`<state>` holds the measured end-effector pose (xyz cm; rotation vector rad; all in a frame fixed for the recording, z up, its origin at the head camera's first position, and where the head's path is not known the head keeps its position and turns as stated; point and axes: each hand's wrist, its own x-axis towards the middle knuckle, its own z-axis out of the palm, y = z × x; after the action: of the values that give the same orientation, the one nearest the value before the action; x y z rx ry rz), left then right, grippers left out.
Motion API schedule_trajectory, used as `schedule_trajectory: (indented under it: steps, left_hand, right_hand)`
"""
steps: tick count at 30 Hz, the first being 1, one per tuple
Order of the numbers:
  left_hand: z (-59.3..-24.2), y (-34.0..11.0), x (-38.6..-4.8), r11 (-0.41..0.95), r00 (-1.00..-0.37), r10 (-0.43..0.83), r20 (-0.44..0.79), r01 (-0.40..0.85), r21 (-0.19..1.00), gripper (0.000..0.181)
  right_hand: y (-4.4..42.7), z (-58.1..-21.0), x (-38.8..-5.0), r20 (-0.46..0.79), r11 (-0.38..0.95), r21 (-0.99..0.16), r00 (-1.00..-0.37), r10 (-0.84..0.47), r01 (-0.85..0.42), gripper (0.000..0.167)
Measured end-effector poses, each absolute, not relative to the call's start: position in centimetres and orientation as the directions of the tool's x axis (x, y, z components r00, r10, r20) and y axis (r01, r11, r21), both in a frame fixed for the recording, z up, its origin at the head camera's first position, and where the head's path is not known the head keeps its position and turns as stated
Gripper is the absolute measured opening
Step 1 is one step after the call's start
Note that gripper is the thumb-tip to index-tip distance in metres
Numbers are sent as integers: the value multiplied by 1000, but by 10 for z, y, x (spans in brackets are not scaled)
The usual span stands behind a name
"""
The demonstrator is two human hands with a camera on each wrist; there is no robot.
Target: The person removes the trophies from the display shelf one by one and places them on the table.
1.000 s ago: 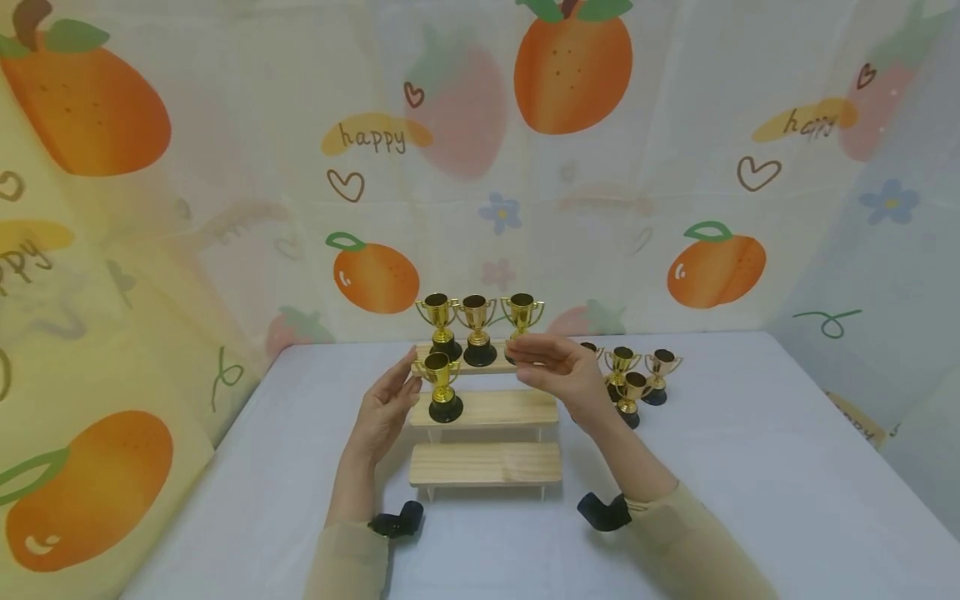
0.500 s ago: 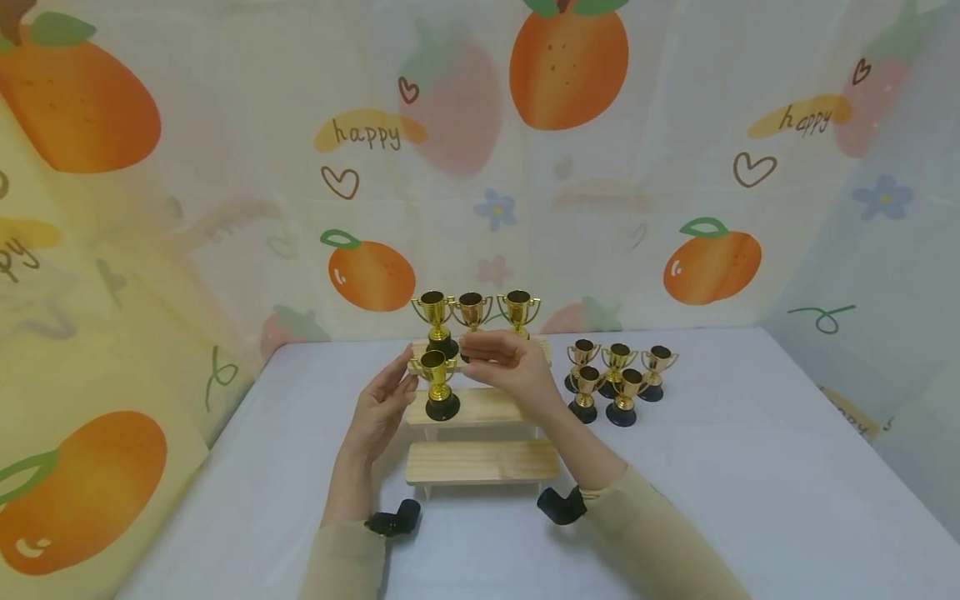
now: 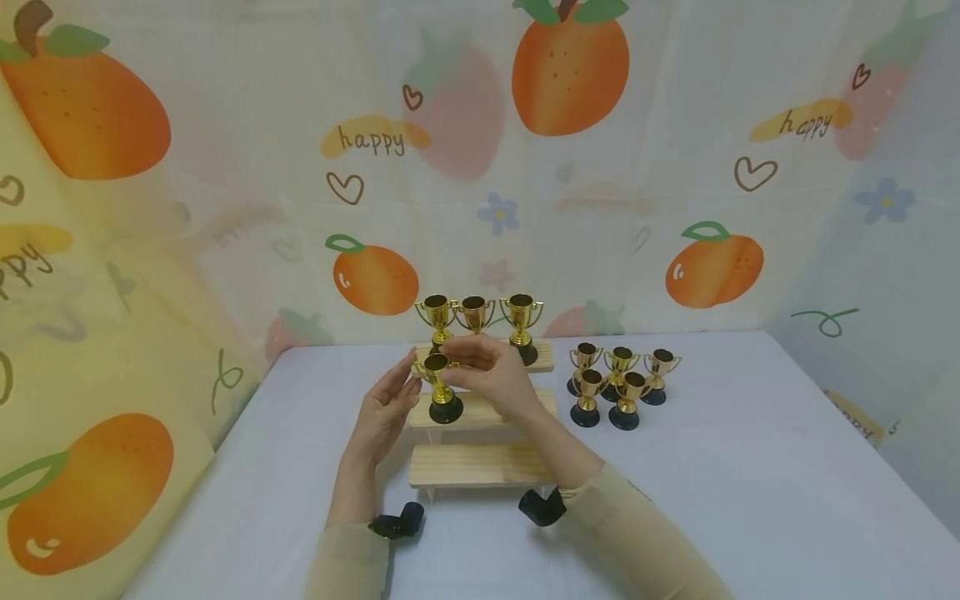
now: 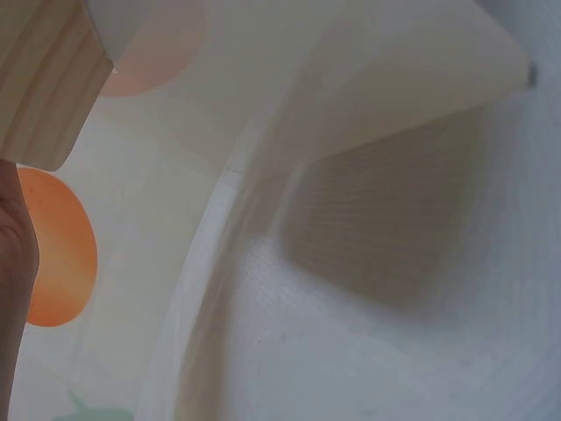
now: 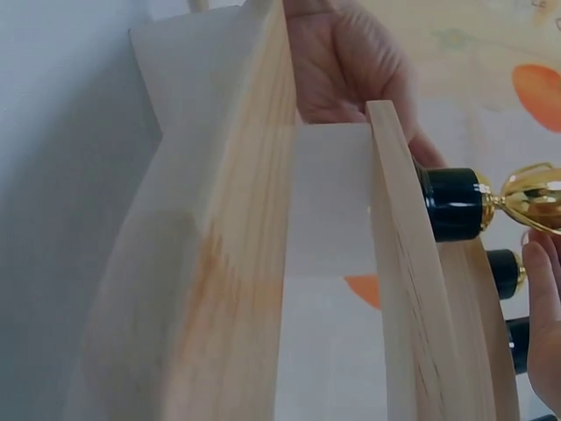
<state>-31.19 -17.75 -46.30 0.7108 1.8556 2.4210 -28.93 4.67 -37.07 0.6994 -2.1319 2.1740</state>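
A gold trophy cup (image 3: 446,407) with a black base stands upright at the left end of the middle wooden shelf (image 3: 517,407). At its left side is my left hand (image 3: 385,412), the fingers reaching up close to its handle; whether they touch is unclear. My right hand (image 3: 495,375) comes in from the right, with fingertips at the cup's right handle. In the right wrist view, those fingertips meet the handle of the trophy cup (image 5: 454,203), and the left palm (image 5: 342,66) shows behind the shelf. The left wrist view shows only the wrist edge.
Three more trophy cups stand on the top shelf (image 3: 546,358), the middle one (image 3: 472,312) partly covered by my right hand. The lowest shelf (image 3: 480,467) is in front. Several trophy cups (image 3: 587,408) stand grouped on the white table (image 3: 712,500) to the right.
My right hand has moved left, from beside the right-hand cup on the top shelf to the middle-shelf cup's handle. The left hand has stayed about where it was.
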Motion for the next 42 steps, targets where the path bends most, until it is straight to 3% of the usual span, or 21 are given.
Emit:
schedule_trajectory:
  steps: [31, 42]
  left_hand:
    - [-458, -175, -309, -263, -920, 258, 295, 227, 938, 65]
    - [-459, -176, -310, -269, -916, 256, 310, 240, 933, 65]
  right_hand:
    - [38, -380, -292, 273, 26, -957, -926, -262, -290, 36]
    - [38, -380, -292, 260, -4, -964, -931, -255, -267, 35]
